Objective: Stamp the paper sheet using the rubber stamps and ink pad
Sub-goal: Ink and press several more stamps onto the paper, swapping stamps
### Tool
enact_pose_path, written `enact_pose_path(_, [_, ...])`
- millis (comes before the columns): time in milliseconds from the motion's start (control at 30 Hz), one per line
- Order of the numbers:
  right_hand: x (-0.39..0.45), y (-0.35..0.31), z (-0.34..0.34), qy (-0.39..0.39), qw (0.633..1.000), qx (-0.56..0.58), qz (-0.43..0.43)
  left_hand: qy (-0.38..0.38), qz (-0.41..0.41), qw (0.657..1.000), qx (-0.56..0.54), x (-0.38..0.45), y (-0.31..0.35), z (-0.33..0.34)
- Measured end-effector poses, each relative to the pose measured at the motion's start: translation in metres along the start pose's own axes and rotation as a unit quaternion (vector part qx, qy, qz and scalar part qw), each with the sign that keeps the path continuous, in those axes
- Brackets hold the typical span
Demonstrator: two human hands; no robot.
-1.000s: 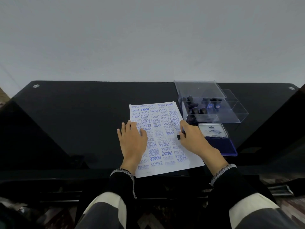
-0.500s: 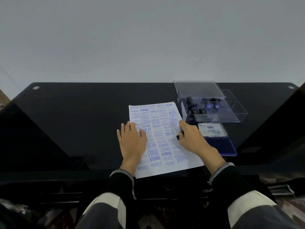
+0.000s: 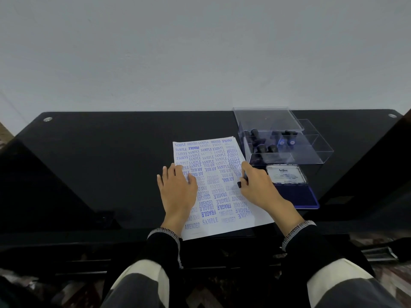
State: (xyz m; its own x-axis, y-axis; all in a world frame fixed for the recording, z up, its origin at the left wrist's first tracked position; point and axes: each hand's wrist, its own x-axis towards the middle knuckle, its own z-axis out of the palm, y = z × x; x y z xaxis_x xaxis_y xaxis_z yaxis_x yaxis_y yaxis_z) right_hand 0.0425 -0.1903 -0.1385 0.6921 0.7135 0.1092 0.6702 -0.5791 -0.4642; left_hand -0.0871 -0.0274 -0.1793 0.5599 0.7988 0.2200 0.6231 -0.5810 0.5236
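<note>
Little has changed over the last second. Right hand (image 3: 259, 187) has stayed at the right edge of the paper sheet (image 3: 213, 185), grip closed on a small black rubber stamp (image 3: 239, 184); it has crept slightly toward the frame's left, nothing more. Left hand (image 3: 178, 192) unchanged: flat, fingers straight, pressing the sheet's left side to the black table (image 3: 100, 163).

Reading: a press held in place, or the pause just before lifting; cannot tell whether the stamp face is touching the paper.

Sheet lies centre frame, long axis running from lower frame to upper frame, tilted a little so its far end leans left. Nearly covered in blue imprints (SAMPLE, AIR MAIL, FRAGILE, AMENDED), so the task looks far along.

Stamp mostly hidden in the fingers; only its dark end shows, pointing left. Its long axis cannot be judged.

Ink pad (image 3: 295, 192) open, just right of the right hand. Clear stamp box (image 3: 282, 141) beyond it, more stamps inside.
</note>
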Motion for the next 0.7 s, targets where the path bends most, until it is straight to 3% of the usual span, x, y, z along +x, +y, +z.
enact_pose_path(400, [-0.003, -0.001, -0.003, -0.008, 1.000, 0.018, -0.001, -0.004, -0.003, 1.000, -0.004, 0.000, 0.001, -0.002])
enact_pose_path(500, [-0.002, 0.003, -0.008, -0.005, 0.997, 0.076, 0.031, -0.005, -0.006, 1.000, -0.007, 0.000, 0.002, -0.002])
enact_pose_path(600, [-0.007, 0.008, -0.018, 0.082, 0.970, 0.204, 0.101, -0.006, -0.005, 1.000, -0.005, 0.000, 0.002, -0.003])
enact_pose_path(700, [-0.012, 0.017, -0.026, 0.167, 0.916, 0.324, 0.168, -0.006, -0.005, 1.000, -0.002, 0.000, 0.001, -0.002])
